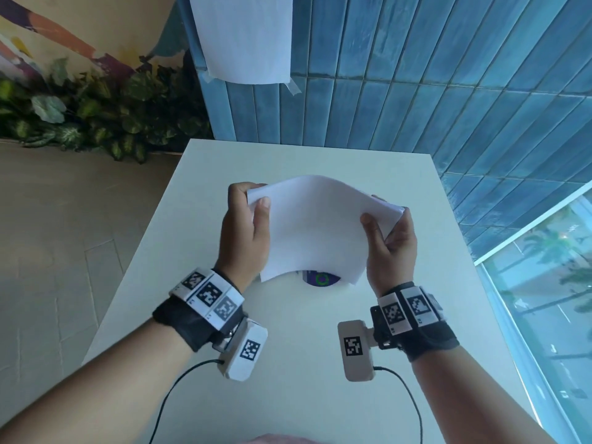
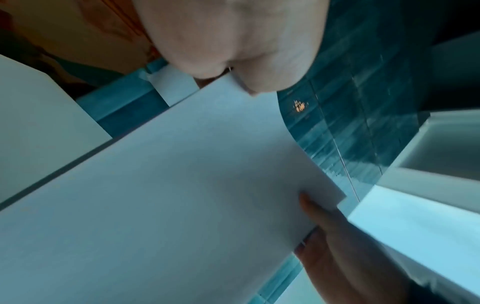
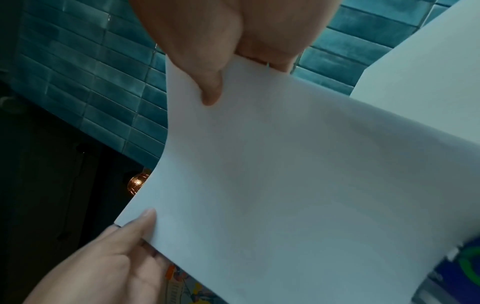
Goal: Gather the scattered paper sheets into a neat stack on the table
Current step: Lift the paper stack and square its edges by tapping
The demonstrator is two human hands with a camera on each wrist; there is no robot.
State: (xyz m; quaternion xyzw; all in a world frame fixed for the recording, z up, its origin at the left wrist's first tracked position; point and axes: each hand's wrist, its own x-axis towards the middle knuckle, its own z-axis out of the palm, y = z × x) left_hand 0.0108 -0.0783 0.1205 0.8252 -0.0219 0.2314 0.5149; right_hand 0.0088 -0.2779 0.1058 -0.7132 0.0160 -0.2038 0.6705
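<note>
White table (image 1: 288,363) set against a blue-tiled wall (image 1: 416,75), with leafy plants (image 1: 80,123) along the floor to the left and a separate white sheet (image 1: 243,36) taped to the wall above. Over the middle of the table, the paper sheets (image 1: 317,229) are held as one bundle, lifted clear of the surface at the far end and bowed upward in the centre. The left hand (image 1: 246,232) pinches the bundle's left edge — thumb on top, fingers curled beneath; the right hand (image 1: 390,245) pinches the right edge in the same manner, thumb over and fingers under, as both wrist views confirm. A grip at opposite edges probably serves to square the sheets: slightly offset edges show at the right corner, so alignment looks unfinished. The near edge hangs low, just above the table, likely so it can be tapped level. A printed sheet (image 1: 322,279) with a green ring on dark blue peeks out beneath the near edge — whether it lies on the table or belongs to the bundle cannot be told. No container is in view; the stack is yet to be set down flat.
</note>
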